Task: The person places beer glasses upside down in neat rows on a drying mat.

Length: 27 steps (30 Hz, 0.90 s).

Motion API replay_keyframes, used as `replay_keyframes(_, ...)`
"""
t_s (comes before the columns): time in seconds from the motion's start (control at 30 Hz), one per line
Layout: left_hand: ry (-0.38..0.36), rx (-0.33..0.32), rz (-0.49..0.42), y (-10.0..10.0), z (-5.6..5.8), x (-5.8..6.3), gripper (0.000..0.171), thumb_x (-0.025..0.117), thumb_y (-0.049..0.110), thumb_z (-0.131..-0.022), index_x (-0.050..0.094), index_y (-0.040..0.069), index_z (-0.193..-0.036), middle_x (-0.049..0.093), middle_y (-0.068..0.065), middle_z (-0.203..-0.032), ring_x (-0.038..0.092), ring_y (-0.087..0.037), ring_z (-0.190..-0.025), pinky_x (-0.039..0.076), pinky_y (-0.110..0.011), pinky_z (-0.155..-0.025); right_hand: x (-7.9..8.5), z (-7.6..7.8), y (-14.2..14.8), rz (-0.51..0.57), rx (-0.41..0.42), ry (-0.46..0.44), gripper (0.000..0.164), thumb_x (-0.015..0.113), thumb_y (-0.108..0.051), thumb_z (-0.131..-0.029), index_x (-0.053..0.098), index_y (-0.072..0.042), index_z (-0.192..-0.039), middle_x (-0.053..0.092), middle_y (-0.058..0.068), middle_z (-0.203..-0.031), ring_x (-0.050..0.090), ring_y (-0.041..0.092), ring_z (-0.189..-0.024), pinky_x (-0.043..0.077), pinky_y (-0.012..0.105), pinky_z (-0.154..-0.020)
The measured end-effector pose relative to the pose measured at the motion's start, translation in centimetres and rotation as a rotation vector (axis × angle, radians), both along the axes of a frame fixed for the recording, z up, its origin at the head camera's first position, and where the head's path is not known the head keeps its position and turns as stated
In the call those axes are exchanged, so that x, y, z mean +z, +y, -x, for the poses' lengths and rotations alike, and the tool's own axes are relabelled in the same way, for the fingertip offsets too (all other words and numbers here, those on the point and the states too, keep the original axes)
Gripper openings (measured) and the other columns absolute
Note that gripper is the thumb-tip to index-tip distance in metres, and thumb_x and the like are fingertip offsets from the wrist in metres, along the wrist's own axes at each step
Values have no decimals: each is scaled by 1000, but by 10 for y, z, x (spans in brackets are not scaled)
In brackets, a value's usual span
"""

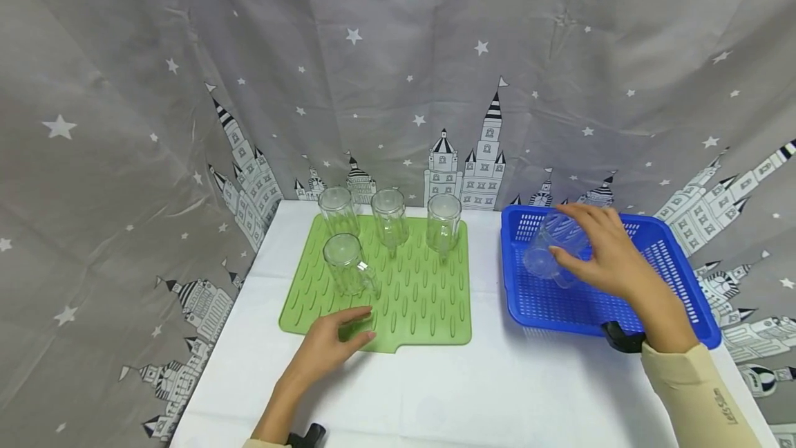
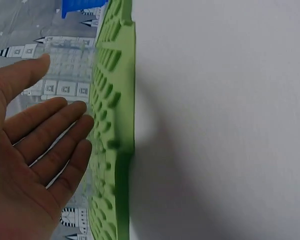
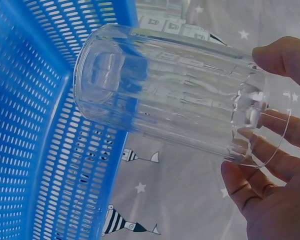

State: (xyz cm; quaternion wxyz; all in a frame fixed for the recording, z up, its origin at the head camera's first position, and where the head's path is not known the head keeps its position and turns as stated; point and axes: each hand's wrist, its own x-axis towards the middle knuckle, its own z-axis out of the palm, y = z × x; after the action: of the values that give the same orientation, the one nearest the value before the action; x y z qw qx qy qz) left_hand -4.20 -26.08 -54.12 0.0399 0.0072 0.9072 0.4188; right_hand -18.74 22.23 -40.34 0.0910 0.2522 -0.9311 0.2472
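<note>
In the head view my right hand is over the blue basket and holds a clear glass mug that lies tilted inside it. The right wrist view shows the thumb and fingers of that hand gripping one end of the mug. My left hand hovers over the front edge of a green ridged mat, holding nothing. Its fingers are spread and relaxed in the left wrist view. Nearest to it on the mat stands a glass mug, handle turned toward the hand.
More glass mugs, among them a middle one and a right one, stand in a row along the mat's back. The blue perforated basket sits right of the mat on a white table. A grey printed curtain hangs behind.
</note>
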Motion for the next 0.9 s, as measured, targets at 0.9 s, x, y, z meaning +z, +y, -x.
replay_keyframes(0.9, -1, -185, -198, 55, 20, -4, 74, 81, 44, -97, 52, 17, -160, 66, -2, -154, 63, -26, -143, 48, -56, -124, 4, -2, -56, 121, 138, 40, 73, 89, -24, -85, 59, -12, -151, 63, 14, -150, 50, 31, -128, 47, 56, -103)
